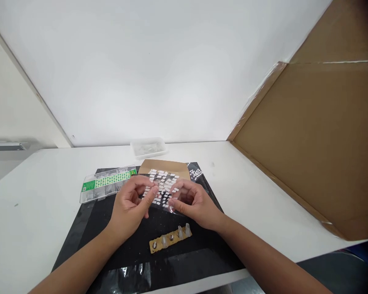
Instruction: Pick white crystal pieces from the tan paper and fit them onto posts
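Note:
A clear sheet point(162, 184) covered with small white adhesive tabs is held up over the black mat point(125, 253). My left hand point(130, 200) pinches it at the left, thumb against forefinger; whether a loose tab is also between those fingertips, I cannot tell. On the other side, my right hand point(198, 204) grips the sheet's right edge between thumb and fingers. Below both hands, a tan strip point(175, 241) lies on the mat at a slant. Several round metal spots show along it, and three translucent nail tips point(187, 229) stand up from it.
A clear compartment case point(110, 181) with a green label lies left of my hands. Behind the sheet is a brown card piece point(168, 164). Another sheet of white tabs point(196, 173) rests at the mat's far right corner. A translucent tray point(149, 148) sits by the wall; cardboard point(313, 143) stands right.

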Demonstrator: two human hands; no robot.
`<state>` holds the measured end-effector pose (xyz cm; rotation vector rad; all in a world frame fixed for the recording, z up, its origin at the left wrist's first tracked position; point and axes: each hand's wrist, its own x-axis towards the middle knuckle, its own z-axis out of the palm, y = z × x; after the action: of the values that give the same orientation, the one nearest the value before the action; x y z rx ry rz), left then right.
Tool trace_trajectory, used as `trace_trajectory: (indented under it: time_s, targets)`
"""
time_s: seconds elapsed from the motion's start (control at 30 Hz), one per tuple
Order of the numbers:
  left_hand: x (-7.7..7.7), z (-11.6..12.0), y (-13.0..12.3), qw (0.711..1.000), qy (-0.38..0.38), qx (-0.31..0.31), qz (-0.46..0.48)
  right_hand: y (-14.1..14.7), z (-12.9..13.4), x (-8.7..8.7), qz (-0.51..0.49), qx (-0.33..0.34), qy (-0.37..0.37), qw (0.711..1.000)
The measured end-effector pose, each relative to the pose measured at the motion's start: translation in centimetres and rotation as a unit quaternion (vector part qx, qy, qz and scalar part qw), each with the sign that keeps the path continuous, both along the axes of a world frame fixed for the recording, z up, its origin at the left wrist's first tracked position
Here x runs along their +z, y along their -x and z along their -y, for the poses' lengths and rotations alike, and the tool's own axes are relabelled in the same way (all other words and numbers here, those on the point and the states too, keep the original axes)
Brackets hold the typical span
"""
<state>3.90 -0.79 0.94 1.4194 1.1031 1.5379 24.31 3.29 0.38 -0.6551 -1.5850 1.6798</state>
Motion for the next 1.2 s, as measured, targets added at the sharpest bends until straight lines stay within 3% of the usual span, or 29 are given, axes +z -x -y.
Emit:
trace_trajectory:
  time_s: [0.17, 0.37, 0.53, 0.8, 1.03, 1.2]
  targets:
    - [-0.4, 0.0, 0.1, 0.999, 0.012, -0.003, -0.038, -0.2, -0.1, 0.1, 0.008, 0.005, -0.004, 1.000]
    - [0.2, 0.1, 0.1, 0.998, 0.011, -0.019, -0.055, -1.0, -0.4, 0.8, 0.020, 0.020, -0.046, 0.999]
    - [0.2, 0.1, 0.4, 0.997, -0.005, -0.001, -0.080, -0.7, -0.6, 0.8, 0.030, -0.016, -0.013, 0.999]
    - [0.2, 0.2, 0.2, 0.997, 0.014, -0.017, -0.078, -0.3, -0.3, 0.7, 0.005, -0.048, -0.020, 0.999]
    - [0.0, 0.4, 0.2, 0.996, 0.048, 0.027, -0.064, -0.7, 0.0, 0.9, 0.000, 0.013, -0.019, 1.000]
    - [-0.4, 0.4, 0.4, 0.996, 0.032, 0.013, -0.082, -0.9, 0.0, 1.6, -0.006, 0.040, 0.006, 0.999]
